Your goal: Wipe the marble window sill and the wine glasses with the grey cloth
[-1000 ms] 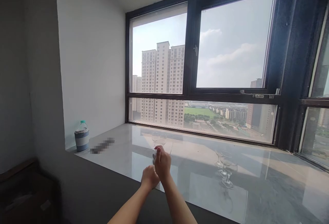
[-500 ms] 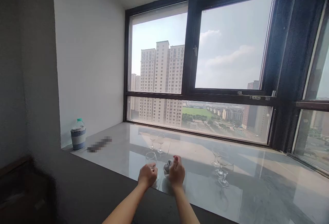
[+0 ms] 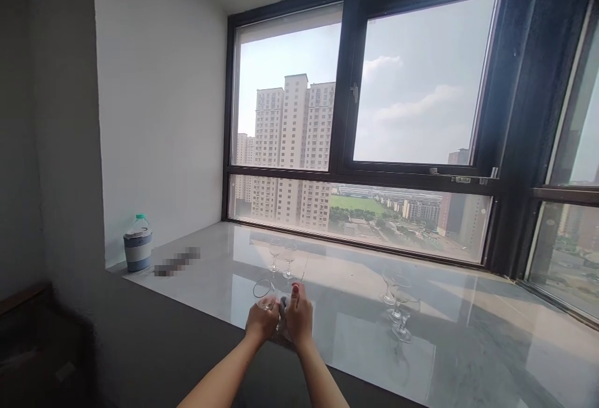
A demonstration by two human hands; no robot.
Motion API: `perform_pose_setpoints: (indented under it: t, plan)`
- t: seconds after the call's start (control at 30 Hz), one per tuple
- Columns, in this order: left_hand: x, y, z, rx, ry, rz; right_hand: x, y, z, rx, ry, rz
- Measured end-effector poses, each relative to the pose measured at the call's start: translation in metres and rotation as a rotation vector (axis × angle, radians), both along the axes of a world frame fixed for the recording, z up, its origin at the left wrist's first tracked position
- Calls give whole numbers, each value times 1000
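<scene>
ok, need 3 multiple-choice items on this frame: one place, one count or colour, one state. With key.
1. Where is the bottle?
A. far left of the sill, by the wall
B. beside the stemmed glasses on the right
C. in the right hand

2. What colour is the bottle's cap?
A. red
B. green
C. black

3. How is the glass at the hands?
A. lying flat on the sill
B. held in the left hand
C. standing alone, untouched

Key:
1 A: the bottle stands at the sill's left end against the white wall.
2 B: the cap on top is green.
3 B: the left hand grips the glass at its stem, and the right hand is closed beside it over a bit of grey cloth.
</scene>
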State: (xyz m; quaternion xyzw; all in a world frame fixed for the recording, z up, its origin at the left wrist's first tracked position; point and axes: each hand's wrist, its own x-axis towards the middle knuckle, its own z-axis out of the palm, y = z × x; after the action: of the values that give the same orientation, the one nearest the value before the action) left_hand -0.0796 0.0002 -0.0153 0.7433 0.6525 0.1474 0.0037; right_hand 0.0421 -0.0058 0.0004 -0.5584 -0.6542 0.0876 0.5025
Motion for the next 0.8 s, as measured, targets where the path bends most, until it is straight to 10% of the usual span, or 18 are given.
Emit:
perform_pose_setpoints:
  t: [0.27, 0.57, 0.8]
  plan:
    - [-4, 11, -22, 213, 275, -65, 85, 4, -3, -72, -474, -64]
    - [0, 4, -6, 105, 148, -71, 192, -50, -25, -125, -826, -9]
    - [5, -5, 11, 10, -49, 37, 275, -74, -26, -288, -775, -254]
